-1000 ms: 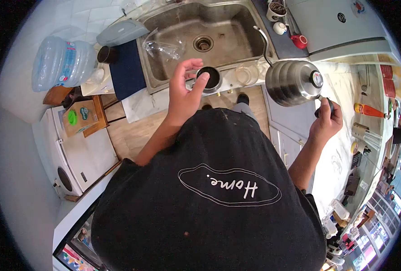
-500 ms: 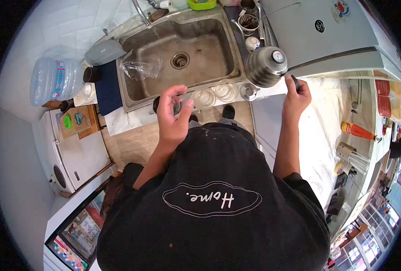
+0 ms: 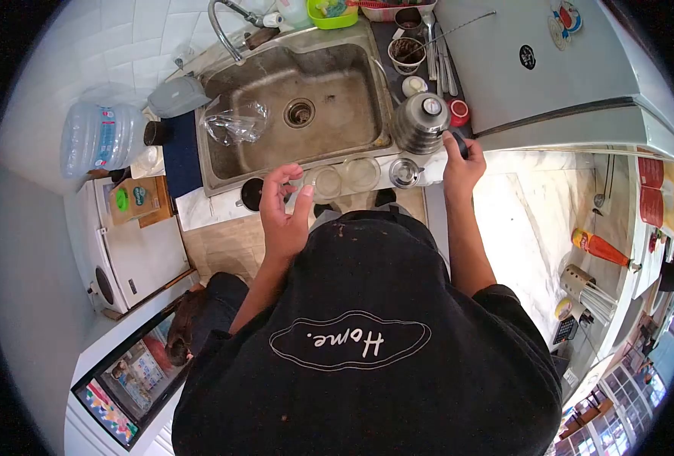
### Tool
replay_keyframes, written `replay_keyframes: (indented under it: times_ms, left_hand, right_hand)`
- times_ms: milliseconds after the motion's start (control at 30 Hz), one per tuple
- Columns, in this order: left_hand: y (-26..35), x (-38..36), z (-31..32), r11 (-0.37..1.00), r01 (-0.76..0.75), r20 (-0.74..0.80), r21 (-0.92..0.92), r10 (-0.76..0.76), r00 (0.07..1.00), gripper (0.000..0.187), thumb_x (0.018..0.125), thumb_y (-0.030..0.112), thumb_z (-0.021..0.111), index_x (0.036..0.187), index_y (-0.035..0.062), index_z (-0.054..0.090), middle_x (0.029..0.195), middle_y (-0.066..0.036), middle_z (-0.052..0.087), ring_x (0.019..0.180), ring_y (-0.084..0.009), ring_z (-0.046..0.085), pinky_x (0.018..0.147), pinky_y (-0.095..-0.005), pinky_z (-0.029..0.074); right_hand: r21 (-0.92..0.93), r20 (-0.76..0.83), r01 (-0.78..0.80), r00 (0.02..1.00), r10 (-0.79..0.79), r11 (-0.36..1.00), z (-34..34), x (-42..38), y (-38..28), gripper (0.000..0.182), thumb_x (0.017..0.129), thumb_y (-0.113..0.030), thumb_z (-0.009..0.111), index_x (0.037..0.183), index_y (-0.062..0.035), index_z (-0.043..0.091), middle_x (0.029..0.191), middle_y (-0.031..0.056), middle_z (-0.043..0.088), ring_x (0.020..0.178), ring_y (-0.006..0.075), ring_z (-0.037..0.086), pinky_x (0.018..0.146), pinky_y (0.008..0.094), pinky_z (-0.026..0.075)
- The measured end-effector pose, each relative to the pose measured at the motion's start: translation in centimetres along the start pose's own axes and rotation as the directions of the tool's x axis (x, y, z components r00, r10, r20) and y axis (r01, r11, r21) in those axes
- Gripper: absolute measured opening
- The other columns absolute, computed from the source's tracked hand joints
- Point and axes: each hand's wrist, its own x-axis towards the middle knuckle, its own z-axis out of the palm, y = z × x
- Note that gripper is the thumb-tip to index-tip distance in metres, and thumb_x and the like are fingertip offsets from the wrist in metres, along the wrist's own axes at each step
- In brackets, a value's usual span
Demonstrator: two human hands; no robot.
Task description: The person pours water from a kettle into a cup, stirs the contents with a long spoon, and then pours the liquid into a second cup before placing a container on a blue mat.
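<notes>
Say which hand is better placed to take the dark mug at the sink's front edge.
Probably left: the left hand hovers open beside the dark mug; the right hand grips the kettle.

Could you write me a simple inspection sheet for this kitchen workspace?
Surface: pale, marble-patterned counter around a steel sink.
Job's things: steel kettle right of the sink; dark cup and two glasses along its near side.
Clutter: clear plastic bag in the sink; utensils beyond the kettle.
Hands: right hand grips the kettle's handle; left hand open beside the dark cup, contact unclear.
Cables: nothing seen.
Surroundings: large water bottle at left; orange bottle at right.
</notes>
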Motion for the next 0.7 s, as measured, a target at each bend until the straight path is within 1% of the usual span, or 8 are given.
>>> replay_keyframes:
  times_ms: [67,167,200,300,400,500,600,700]
  left_hand:
    - [0.3,0.2,0.5,1.000,0.015,0.007,0.010,-0.016,1.000,0.039,0.093,0.001,0.062,0.131,0.0033,0.052,0.125,-0.011,0.059,0.116,-0.0193,0.057,0.097,-0.0343,0.045]
    - [0.1,0.5,1.2,0.999,0.023,-0.039,-0.033,-0.025,0.999,0.039,0.091,0.008,0.069,0.127,0.0035,0.057,0.123,-0.010,0.062,0.114,-0.0185,0.059,0.094,-0.0332,0.045]
    - [0.1,0.6,1.4,0.999,0.027,-0.032,-0.028,-0.027,0.999,0.039,0.090,0.009,0.069,0.127,0.0034,0.057,0.123,-0.010,0.062,0.114,-0.0186,0.059,0.094,-0.0333,0.045]
    - [0.0,0.7,1.9,0.999,0.033,-0.009,-0.016,-0.033,0.999,0.039,0.091,0.009,0.069,0.127,0.0032,0.058,0.123,-0.010,0.063,0.114,-0.0187,0.060,0.094,-0.0336,0.046]
    - [-0.4,0.8,2.3,1.000,0.022,0.005,-0.007,-0.021,1.000,0.038,0.091,0.010,0.069,0.127,0.0032,0.058,0.122,-0.010,0.063,0.113,-0.0189,0.060,0.094,-0.0339,0.046]
    - [-0.5,0.9,2.5,1.000,0.020,0.011,0.001,-0.020,1.000,0.038,0.091,0.011,0.069,0.127,0.0034,0.058,0.122,-0.010,0.064,0.113,-0.0192,0.060,0.094,-0.0343,0.046]
    - [-0.6,1.0,2.8,1.000,0.022,0.016,0.000,-0.022,1.000,0.038,0.092,0.012,0.069,0.127,0.0033,0.058,0.121,-0.010,0.064,0.113,-0.0195,0.061,0.094,-0.0345,0.047]
    - [-0.4,1.2,3.1,1.000,0.013,0.021,-0.008,-0.012,1.000,0.038,0.092,0.013,0.069,0.127,0.0032,0.058,0.121,-0.010,0.065,0.113,-0.0195,0.061,0.094,-0.0344,0.047]
  right_hand:
    - [-0.012,0.020,0.028,0.999,-0.028,1.000,-0.2,-0.1,1.5,0.028,0.083,-0.021,0.085,0.083,0.0006,0.067,0.075,-0.0013,0.061,0.070,0.0069,0.051,0.065,0.0245,0.043]
    - [-0.048,0.039,0.002,0.999,-0.001,0.999,-0.6,-0.5,1.5,0.029,0.083,-0.022,0.085,0.084,0.0005,0.067,0.075,-0.0015,0.061,0.070,0.0074,0.050,0.065,0.0250,0.043]
    - [-0.034,0.044,0.002,0.999,0.000,0.999,-0.6,-0.6,1.2,0.031,0.083,-0.024,0.085,0.084,0.0005,0.066,0.075,-0.0016,0.061,0.069,0.0078,0.050,0.064,0.0252,0.042]
    - [-0.083,0.085,-0.026,0.996,0.033,0.996,-0.9,-0.5,1.2,0.032,0.084,-0.026,0.084,0.087,0.0005,0.065,0.075,-0.0002,0.061,0.071,0.0092,0.051,0.066,0.0263,0.044]
    - [-0.096,0.079,0.086,0.994,-0.079,0.992,-0.6,-0.4,1.5,0.024,0.087,-0.021,0.082,0.085,-0.0040,0.065,0.074,-0.0059,0.055,0.066,0.0043,0.043,0.060,0.0225,0.037]
    - [-0.118,0.095,0.094,0.992,-0.083,0.988,-0.7,-0.5,1.1,0.026,0.087,-0.023,0.082,0.090,-0.0029,0.066,0.077,-0.0049,0.056,0.068,0.0051,0.045,0.062,0.0229,0.038]
    - [-0.136,0.163,0.030,0.987,-0.007,0.990,-1.1,-0.3,0.7,0.039,0.084,-0.028,0.083,0.103,0.0009,0.065,0.090,0.0073,0.065,0.083,0.0149,0.057,0.080,0.0297,0.048]
    - [-0.169,0.197,0.078,0.979,-0.044,0.983,-1.0,0.0,0.1,0.047,0.084,-0.030,0.083,0.111,0.0014,0.063,0.096,0.0095,0.066,0.089,0.0182,0.060,0.086,0.0323,0.049]
